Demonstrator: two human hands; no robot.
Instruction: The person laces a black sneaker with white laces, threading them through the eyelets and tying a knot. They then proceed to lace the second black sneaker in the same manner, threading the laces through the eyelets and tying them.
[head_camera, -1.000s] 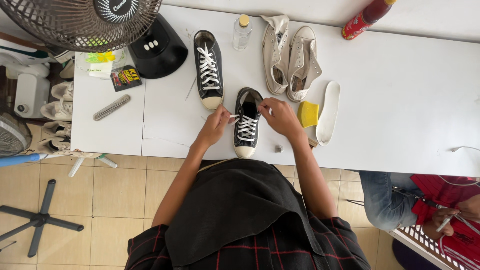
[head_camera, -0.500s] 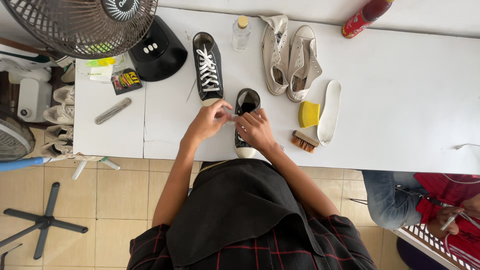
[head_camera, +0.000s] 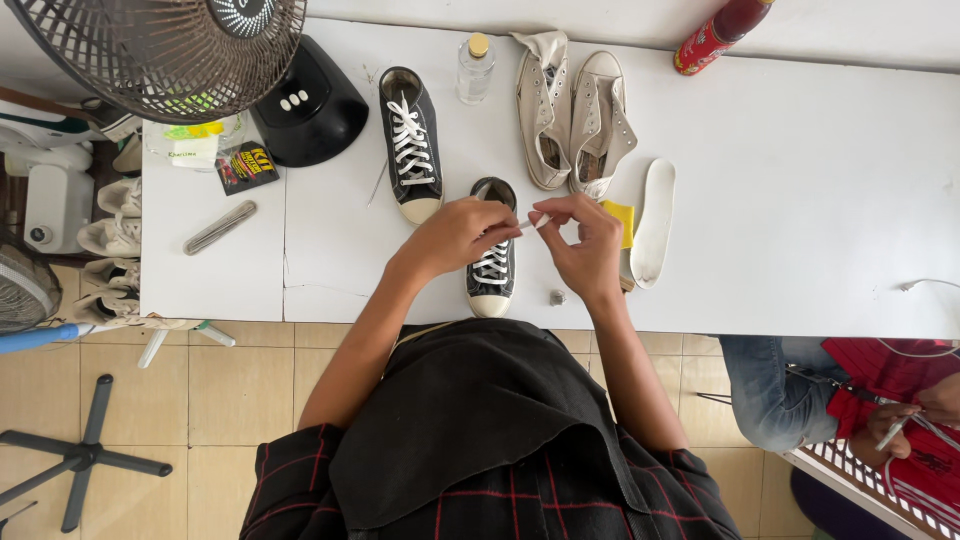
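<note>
Both hands pinch one white lace (head_camera: 528, 222): left hand (head_camera: 462, 235) and right hand (head_camera: 588, 245), fingers clenched above a black sneaker (head_camera: 491, 270). Beyond the fingertips: a second black sneaker (head_camera: 411, 145), two beige ones (head_camera: 572, 120), one clear bottle (head_camera: 475, 70), contents unclear.

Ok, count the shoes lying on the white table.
4: a black laced shoe near the fan base, a black shoe under both hands, and two grey unlaced shoes at the back. More sit off-table, left.

Both hands, left (head_camera: 462, 235) and right (head_camera: 588, 245), apparently pinch a white lace (head_camera: 528, 222) over the black sneaker (head_camera: 491, 262).
</note>
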